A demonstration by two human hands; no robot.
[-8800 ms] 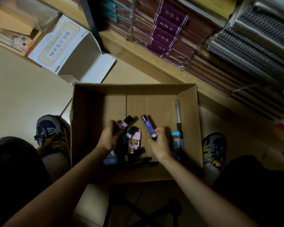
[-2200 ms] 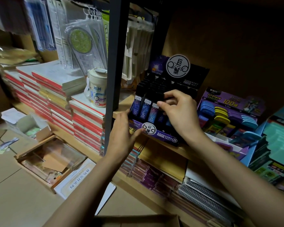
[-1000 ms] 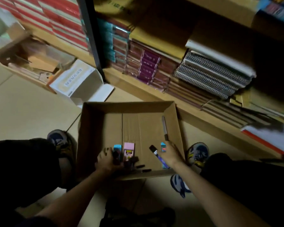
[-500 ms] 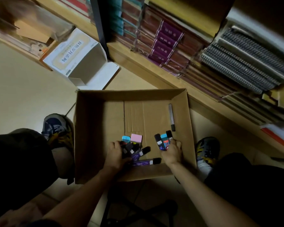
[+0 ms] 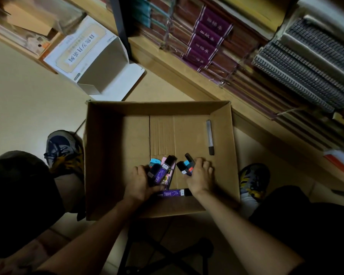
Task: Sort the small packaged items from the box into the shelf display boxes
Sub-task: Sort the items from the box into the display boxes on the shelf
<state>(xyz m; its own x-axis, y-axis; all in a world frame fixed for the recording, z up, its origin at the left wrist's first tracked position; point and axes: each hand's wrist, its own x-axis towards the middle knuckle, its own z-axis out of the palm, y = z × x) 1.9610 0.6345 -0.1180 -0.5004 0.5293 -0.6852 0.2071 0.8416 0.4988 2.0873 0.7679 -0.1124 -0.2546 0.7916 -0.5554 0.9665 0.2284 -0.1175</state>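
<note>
An open cardboard box (image 5: pixel 115 155) sits on the floor between my feet. Small packaged items lie near its front wall. My left hand (image 5: pixel 139 185) grips a bunch of purple-and-black slim packs (image 5: pixel 160 172), with a pink pack and a light blue pack (image 5: pixel 154 162) behind them. My right hand (image 5: pixel 200 179) curls around a few small packs, black and blue-red (image 5: pixel 185 166). One purple pack (image 5: pixel 172 193) lies loose between my wrists. A grey pen-like item (image 5: pixel 210 136) lies alone by the right wall. The shelf display boxes are out of view.
A low wooden shelf (image 5: pixel 187 76) runs diagonally behind the box, stacked with purple notebooks (image 5: pixel 209 38) and spiral notebooks (image 5: pixel 310 72). An open white carton (image 5: pixel 91 58) lies on the floor at the back left. My shoes (image 5: pixel 62 149) flank the box.
My left hand has gathered more purple packs and lifted them upright. My right hand has closed over the black and blue packs. The view tilted slightly closer to the box.
</note>
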